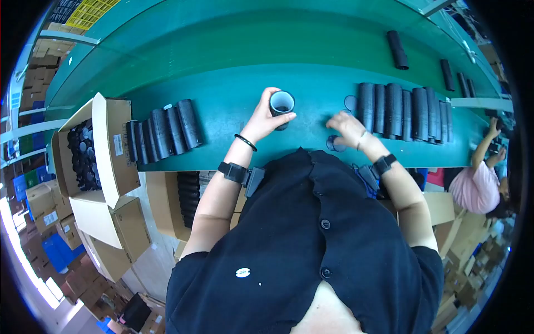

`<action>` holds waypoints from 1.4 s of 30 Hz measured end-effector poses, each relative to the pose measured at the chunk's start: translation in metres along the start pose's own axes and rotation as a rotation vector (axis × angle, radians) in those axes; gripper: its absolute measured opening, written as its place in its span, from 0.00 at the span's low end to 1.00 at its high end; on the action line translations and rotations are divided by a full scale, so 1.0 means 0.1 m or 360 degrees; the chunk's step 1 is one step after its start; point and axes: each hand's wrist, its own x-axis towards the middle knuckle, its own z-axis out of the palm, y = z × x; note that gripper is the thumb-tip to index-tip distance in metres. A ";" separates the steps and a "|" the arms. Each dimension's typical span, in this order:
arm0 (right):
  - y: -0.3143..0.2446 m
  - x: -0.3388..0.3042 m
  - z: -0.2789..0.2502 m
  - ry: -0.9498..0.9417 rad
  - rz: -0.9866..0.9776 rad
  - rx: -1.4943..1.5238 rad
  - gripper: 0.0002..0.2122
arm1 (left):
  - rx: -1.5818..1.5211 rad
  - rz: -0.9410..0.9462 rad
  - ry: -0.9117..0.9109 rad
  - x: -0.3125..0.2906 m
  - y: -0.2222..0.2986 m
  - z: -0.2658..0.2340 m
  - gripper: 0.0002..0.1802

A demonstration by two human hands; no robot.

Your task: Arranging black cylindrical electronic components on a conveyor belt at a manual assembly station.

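Note:
In my left hand (262, 120) is a black cup (282, 110), held by its side with the thumb at the front. Its round mouth tips toward me and shows a pale inner wall and a dark bottom. My right hand (349, 130) hovers low over the green table, thumb and bent fingers apart. Beside its thumb lies a round black disc (331, 143), partly covered by the hand; whether they touch I cannot tell. Another dark disc (350, 102) lies just beyond the fingers.
Rows of stacked black cups stand at the right (394, 111) and left (161, 132) of the green table (239, 83). More stacks (397, 50) lie far right. An open carton (119, 150) of black discs is at the left edge. Another person (475, 186) works at far right.

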 end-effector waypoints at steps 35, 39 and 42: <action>0.17 0.44 -0.17 0.1008 0.0795 0.2495 0.09 | -0.0337 -0.0143 -0.0407 0.01 0.22 0.20 0.33; -0.14 0.46 -0.34 0.0895 0.0595 0.2253 0.14 | -0.0439 -0.0221 -0.0572 0.05 0.35 0.28 0.35; -0.22 0.45 -0.41 0.0721 0.0235 0.2912 0.16 | -0.0488 -0.0219 -0.0522 0.05 0.37 0.25 0.36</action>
